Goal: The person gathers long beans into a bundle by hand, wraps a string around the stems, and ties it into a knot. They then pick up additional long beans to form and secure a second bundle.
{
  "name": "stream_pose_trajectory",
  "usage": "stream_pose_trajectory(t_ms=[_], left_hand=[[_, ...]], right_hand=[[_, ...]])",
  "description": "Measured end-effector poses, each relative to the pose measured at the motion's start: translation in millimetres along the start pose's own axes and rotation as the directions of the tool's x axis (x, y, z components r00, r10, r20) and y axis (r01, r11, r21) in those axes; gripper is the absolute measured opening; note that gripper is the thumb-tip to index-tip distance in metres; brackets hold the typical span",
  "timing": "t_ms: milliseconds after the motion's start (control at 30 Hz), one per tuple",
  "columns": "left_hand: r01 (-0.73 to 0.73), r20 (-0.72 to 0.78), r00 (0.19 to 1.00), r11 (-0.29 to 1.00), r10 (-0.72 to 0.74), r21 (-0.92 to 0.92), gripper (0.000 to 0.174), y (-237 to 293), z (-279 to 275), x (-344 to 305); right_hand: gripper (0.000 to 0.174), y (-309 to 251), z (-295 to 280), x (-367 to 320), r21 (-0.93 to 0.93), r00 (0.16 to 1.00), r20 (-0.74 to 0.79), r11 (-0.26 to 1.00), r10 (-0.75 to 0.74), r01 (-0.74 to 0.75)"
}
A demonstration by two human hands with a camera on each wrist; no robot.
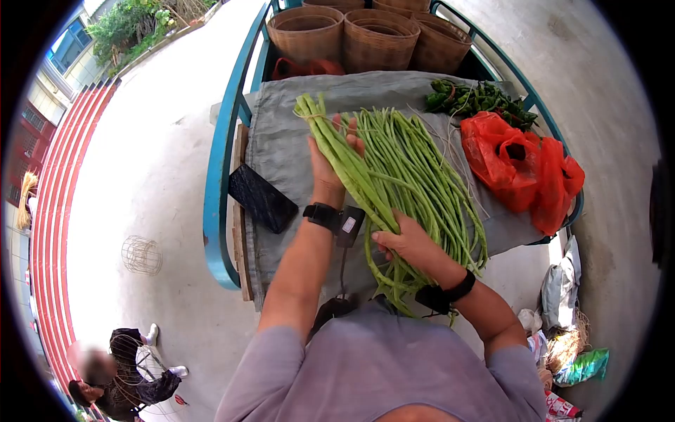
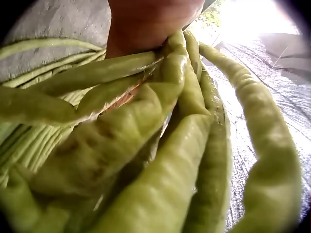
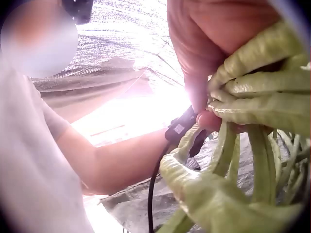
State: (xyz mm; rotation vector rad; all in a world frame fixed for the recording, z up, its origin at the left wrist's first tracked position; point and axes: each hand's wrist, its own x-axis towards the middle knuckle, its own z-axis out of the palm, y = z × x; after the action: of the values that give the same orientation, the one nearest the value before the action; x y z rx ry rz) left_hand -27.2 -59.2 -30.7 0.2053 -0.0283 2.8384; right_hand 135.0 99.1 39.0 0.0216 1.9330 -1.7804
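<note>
A bundle of long green yardlong beans slants across in front of me, a thin tie near its top end. Beneath its upper part, my left hand holds it, with the thumb on one side and the fingers showing on the other. Lower down, my right hand grips the beans; in the right wrist view its thumb and a fingertip close round several of them. Loose bean ends hang close before the left wrist camera. More yardlong beans lie spread on the grey cloth beside the bundle.
Right of the beans lie red plastic bags and dark green peppers. A black phone-like slab lies at left by the blue cart rail. Wooden buckets stand behind. A person sits at lower left.
</note>
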Motion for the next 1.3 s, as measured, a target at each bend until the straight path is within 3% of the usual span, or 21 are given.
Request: stream_pose_trajectory(t_ms=[33, 100, 133, 233, 267, 333, 367, 400, 433, 467, 533, 600, 633, 667, 767, 867, 967, 1100, 1200, 1300], left_hand=[[0.034, -0.183, 0.983, 0.985, -0.002, 0.169, 0.066, 2, 0, -7], [0.18, -0.498, 0.863, 0.87, 0.084, 0.458, 0.072, 3, 0, -19], [0.201, -0.537, 0.84, 0.875, 0.077, 0.44, 0.069, 11, -23, -11], [0.286, -0.419, 0.877, 0.443, 0.236, 0.85, 0.058, 30, -59, -16], [0.367, -0.385, 0.854, 0.118, 0.349, 0.923, 0.053, 31, -66, -18], [0.286, 0.0, 0.825, -0.418, 0.565, 0.862, 0.056, 1, -38, -40], [0.267, 0.224, 0.791, -0.651, 0.569, 0.711, 0.058, -9, -23, -49], [0.121, 0.193, 0.887, -0.613, 0.421, 0.781, 0.056, -9, -13, -53], [0.126, 0.115, 0.946, -0.674, 0.301, 0.728, 0.054, -10, -13, -53], [0.118, 0.025, 0.983, -0.732, 0.181, 0.671, 0.053, -11, -14, -51], [0.069, -0.1, 0.995, -0.828, 0.016, 0.556, 0.046, -14, -15, -54], [-0.002, -0.154, 0.985, -0.902, -0.076, 0.432, 0.037, -6, -14, -57], [-0.007, -0.153, 0.984, -0.88, -0.091, 0.475, 0.035, -3, -12, -58], [-0.01, -0.154, 0.983, -0.856, -0.104, 0.517, 0.034, 0, -10, -60], [-0.047, -0.103, 0.987, -0.836, -0.123, 0.547, 0.028, 6, -15, -66], [-0.102, 0.032, 0.995, -0.887, -0.098, 0.451, 0.019, -4, -11, -75], [-0.293, 0.009, 0.953, -0.909, -0.304, 0.298, 0.017, -15, -5, -80], [-0.251, 0.083, 0.968, -0.902, -0.237, 0.352, 0.018, -23, -1, -90], [-0.256, 0.028, 0.963, -0.87, -0.27, 0.421, 0.021, -17, 11, -95], [-0.293, 0.107, 0.955, -0.839, -0.275, 0.459, 0.021, -12, 7, -98]], right_hand=[[0.038, 5, 5, 8, -0.019, 0.999, -0.037, 1.0, -0.013, 0.012], [0.035, 23, 10, 29, -0.07, 0.993, -0.109, 0.997, -0.045, 0.038], [0.031, 24, 14, 35, -0.075, 0.991, -0.13, 0.997, -0.039, 0.029], [0.034, 44, 19, 54, -0.064, 0.982, -0.176, 0.995, 0.064, -0.076], [0.036, 49, 20, 57, -0.071, 0.982, -0.183, 0.996, 0.043, -0.057], [0.04, 50, 26, 57, -0.086, 0.98, -0.198, 0.996, 0.005, -0.022], [0.044, 54, 30, 58, -0.097, 0.977, -0.213, 0.995, 0.011, -0.032], [0.047, 58, 34, 61, -0.109, 0.973, -0.229, 0.993, 0.016, -0.042], [0.051, 63, 38, 61, -0.121, 0.969, -0.244, 0.991, 0.023, -0.054], [0.052, 67, 41, 60, -0.285, 0.954, -0.257, 0.955, -0.152, 0.075], [0.053, 68, 45, 51, -0.595, 0.862, -0.182, 0.751, -0.473, 0.286], [0.044, 46, 40, 14, -0.735, 0.86, -0.075, 0.611, -0.505, 0.294], [0.04, 26, 38, -8, -0.79, 0.858, -0.02, 0.534, -0.513, 0.301], [0.022, 9, 31, -23, -0.758, 0.886, -0.063, 0.6, -0.458, 0.256], [0.016, 8, -6, -41, -0.854, 0.821, -0.257, 0.518, -0.509, 0.054], [0.02, 31, -42, -39, -0.894, 0.801, -0.104, 0.408, -0.59, 0.185], [0.024, 25, -52, -19, -0.924, 0.721, 0.053, 0.241, -0.691, 0.298], [0.026, 19, -63, 38, -0.925, 0.72, 0.198, 0.116, -0.665, 0.362], [0.022, 38, -63, 93, -0.878, 0.666, 0.351, 0.016, -0.658, 0.479], [0.024, 41, -62, 107, -0.866, 0.72, 0.4, 0.024, -0.568, 0.5]])
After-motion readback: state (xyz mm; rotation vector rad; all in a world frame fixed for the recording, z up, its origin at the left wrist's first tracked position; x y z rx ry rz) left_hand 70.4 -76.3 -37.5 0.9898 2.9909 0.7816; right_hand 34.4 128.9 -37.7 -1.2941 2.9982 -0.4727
